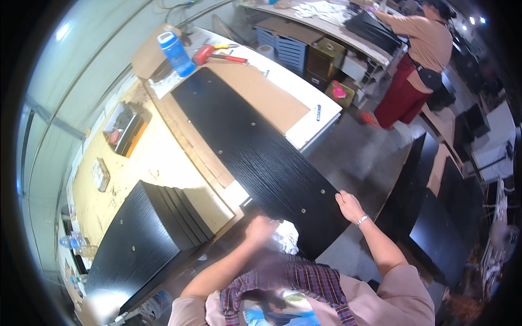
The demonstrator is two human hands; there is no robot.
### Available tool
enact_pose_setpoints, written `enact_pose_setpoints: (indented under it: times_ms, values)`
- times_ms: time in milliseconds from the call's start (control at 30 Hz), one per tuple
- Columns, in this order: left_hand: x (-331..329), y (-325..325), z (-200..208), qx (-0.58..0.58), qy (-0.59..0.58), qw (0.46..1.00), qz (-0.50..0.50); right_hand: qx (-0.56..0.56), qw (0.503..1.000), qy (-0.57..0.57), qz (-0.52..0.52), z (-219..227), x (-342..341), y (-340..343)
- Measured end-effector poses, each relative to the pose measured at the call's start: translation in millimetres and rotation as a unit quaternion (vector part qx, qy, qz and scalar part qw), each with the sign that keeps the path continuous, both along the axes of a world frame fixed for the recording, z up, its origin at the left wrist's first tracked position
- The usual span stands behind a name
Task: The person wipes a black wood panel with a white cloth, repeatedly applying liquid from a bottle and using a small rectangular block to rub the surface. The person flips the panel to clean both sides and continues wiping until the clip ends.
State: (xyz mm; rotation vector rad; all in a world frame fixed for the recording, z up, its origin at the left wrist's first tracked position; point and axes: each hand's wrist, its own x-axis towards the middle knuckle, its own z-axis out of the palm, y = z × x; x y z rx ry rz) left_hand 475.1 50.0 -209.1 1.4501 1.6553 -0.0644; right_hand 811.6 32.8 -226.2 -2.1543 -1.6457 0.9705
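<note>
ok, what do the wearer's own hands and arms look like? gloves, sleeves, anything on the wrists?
No gloves: the left hand and right hand are bare, the left motion-blurred. Short, pale pinkish-beige sleeves. The right has a silvery wristband; none shows on the left.

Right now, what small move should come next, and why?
Probably a light wipe of the black board with the white cloth: the blurred left hand is right beside that cloth, while the right hand holds the board's right edge.
</note>
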Motion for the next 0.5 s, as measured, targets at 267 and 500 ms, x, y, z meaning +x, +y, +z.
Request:
enact_pose_setpoints:
  times_ms: [267,500]
  values:
    - [6.7,3.7,10.7,-0.007,-0.037,0.999,0.023,0.032,0.999,0.021,0.004,-11.8,12.5,2.4]
    - [9.8,5.8,11.7,0.03,-0.062,0.997,0.019,0.055,0.997,0.048,0.004,-13.2,25.6,15.5]
